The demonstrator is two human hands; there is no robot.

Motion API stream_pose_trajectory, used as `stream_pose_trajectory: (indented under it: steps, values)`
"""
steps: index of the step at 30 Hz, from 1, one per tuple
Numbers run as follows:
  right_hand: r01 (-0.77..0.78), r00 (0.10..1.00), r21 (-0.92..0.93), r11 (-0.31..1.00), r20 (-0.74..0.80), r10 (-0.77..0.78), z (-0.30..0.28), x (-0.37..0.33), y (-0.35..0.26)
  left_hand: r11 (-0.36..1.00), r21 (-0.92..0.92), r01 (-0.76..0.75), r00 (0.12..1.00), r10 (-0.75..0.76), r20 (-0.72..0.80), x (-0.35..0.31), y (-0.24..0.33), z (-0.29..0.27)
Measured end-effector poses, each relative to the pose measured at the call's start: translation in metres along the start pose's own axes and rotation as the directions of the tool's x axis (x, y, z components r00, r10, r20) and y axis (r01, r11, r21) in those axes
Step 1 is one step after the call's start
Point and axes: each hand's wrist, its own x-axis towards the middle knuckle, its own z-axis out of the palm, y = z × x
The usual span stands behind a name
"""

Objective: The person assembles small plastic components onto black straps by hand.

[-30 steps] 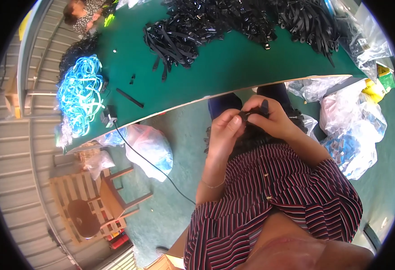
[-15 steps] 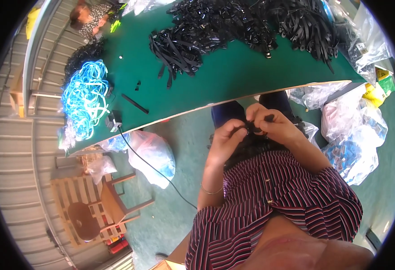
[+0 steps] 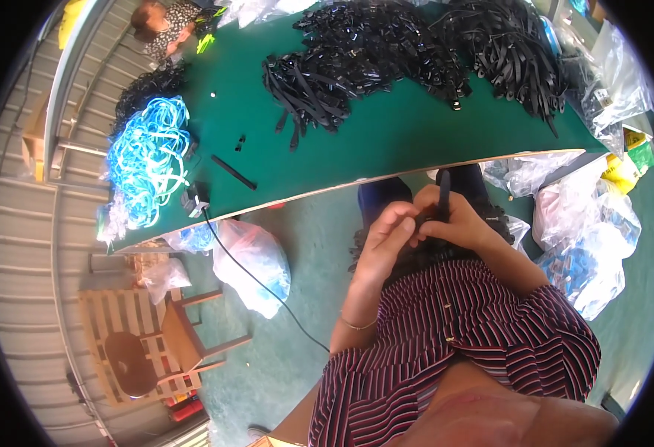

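Note:
My right hand [image 3: 455, 218] is closed round a narrow black strip [image 3: 444, 186], whose end stands up above the fingers; it looks like a strap, though its lower part is hidden. Against it, my left hand [image 3: 391, 232] is bent with thumb and fingers pinched together. What lies in that pinch is too hidden to make out. Both hands meet over my lap, just below the table edge, above a dark heap of black straps [image 3: 409, 262]. On the green table [image 3: 386, 153], a large pile of black straps with small buckles [image 3: 371, 56] lies beyond my hands.
Blue and white cords [image 3: 148, 160] are heaped at the table's left, beside a small black device [image 3: 194, 200] with a trailing cable. A black stick [image 3: 234, 172] lies nearby. Plastic bags [image 3: 252, 261] stand on the floor, near a wooden chair [image 3: 182, 335]. A co-worker [image 3: 164, 28] sits far left.
The black strip has turned upright and shows longer above my right hand. My hands have shifted slightly, and the small dark piece visible between them before is now covered by fingers.

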Motion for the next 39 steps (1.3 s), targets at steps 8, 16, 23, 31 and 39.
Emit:
stream_pose_trajectory:
  steps: [8,16,23,31,39]
  values:
    - [0.227,0.972,-0.259,0.939,0.008,-0.233,-0.008,-0.001,0.002,0.99,-0.135,0.029,0.997,-0.018,0.08,0.002,0.001,0.005]
    - [0.275,0.954,-0.187,0.943,-0.065,-0.291,-0.007,0.005,-0.003,0.999,-0.036,0.001,1.0,0.0,0.024,0.011,0.006,0.01]
    - [0.428,0.897,-0.385,0.818,0.07,-0.437,-0.008,0.015,-0.007,0.997,-0.071,0.006,0.996,-0.012,-0.086,0.006,0.011,0.014]
    - [0.367,0.929,-0.292,0.883,0.067,-0.364,0.001,0.019,-0.006,0.952,-0.301,-0.055,0.998,0.05,-0.025,0.003,0.009,0.002]
    - [0.32,0.947,-0.219,0.922,0.072,-0.312,0.009,0.022,-0.001,0.948,-0.302,-0.1,0.994,0.082,-0.071,-0.005,0.004,-0.005]
